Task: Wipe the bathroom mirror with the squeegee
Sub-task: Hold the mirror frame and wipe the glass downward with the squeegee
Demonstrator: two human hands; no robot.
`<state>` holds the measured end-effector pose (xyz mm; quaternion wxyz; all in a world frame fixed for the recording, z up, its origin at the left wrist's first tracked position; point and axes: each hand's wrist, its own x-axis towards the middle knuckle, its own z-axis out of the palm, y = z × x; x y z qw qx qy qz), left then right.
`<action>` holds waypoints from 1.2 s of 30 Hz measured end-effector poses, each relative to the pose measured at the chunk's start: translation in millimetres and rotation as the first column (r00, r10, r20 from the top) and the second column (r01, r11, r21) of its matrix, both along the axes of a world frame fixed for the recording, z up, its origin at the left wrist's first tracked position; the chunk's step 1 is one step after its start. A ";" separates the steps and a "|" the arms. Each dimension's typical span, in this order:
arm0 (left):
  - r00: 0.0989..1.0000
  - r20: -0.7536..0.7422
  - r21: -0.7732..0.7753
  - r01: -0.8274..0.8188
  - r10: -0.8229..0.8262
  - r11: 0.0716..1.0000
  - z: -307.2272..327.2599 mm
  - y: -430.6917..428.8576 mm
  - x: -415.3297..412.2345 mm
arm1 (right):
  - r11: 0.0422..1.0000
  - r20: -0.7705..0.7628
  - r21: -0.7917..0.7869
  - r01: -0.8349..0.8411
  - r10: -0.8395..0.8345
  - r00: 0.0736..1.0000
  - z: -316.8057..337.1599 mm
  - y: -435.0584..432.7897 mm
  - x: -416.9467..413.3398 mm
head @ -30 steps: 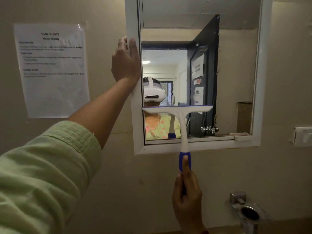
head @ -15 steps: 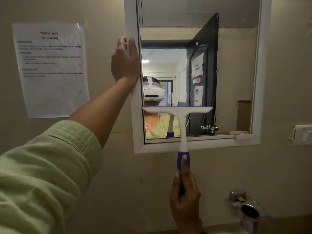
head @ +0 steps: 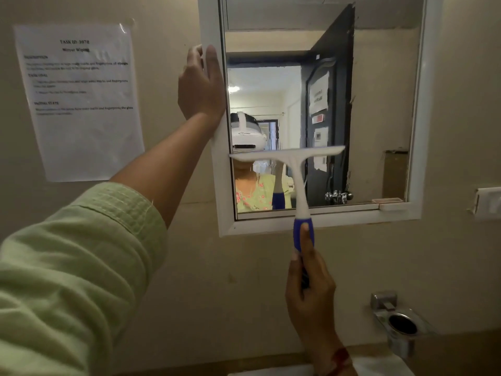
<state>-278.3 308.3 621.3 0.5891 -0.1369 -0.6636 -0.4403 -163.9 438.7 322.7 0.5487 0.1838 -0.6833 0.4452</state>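
The person stands before a white-framed mirror [head: 379,104] on a beige wall. The right hand [head: 310,294], at about 6 o'clock below the frame, is clenched around the blue grip of the squeegee [head: 294,169], thumb laid up along the handle. The white blade lies nearly level across the lower left part of the glass, its left tip close to the frame's inner edge at 9 o'clock, and appears pressed to the glass. The left hand [head: 200,85] lies flat and unclenched against the left side of the frame, at roughly 10 o'clock from the blade, steadying it and grasping nothing.

To do this stroke well, the person likely needs even pressure along the whole blade, so neither end lifts and leaves a streak. The handle should stay tilted away from the glass so the rubber edge drags and does not chatter. Each pass probably ought to overlap the one beside it; the right half, toward 3 o'clock, seems to need its own strokes.
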 end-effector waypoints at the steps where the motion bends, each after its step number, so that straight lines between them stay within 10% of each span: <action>1: 1.000 -0.002 0.001 -0.002 0.002 1.000 -0.3 0.5 0.2 | 1.000 -0.004 0.002 0.004 -0.004 1.000 9.5 4.6 -1.4; 36: 1.000 0.003 -0.024 0.006 -0.006 1.000 -3.4 -0.3 2.4 | 1.000 0.010 -0.002 0.009 -0.009 1.000 -42.0 -13.0 4.1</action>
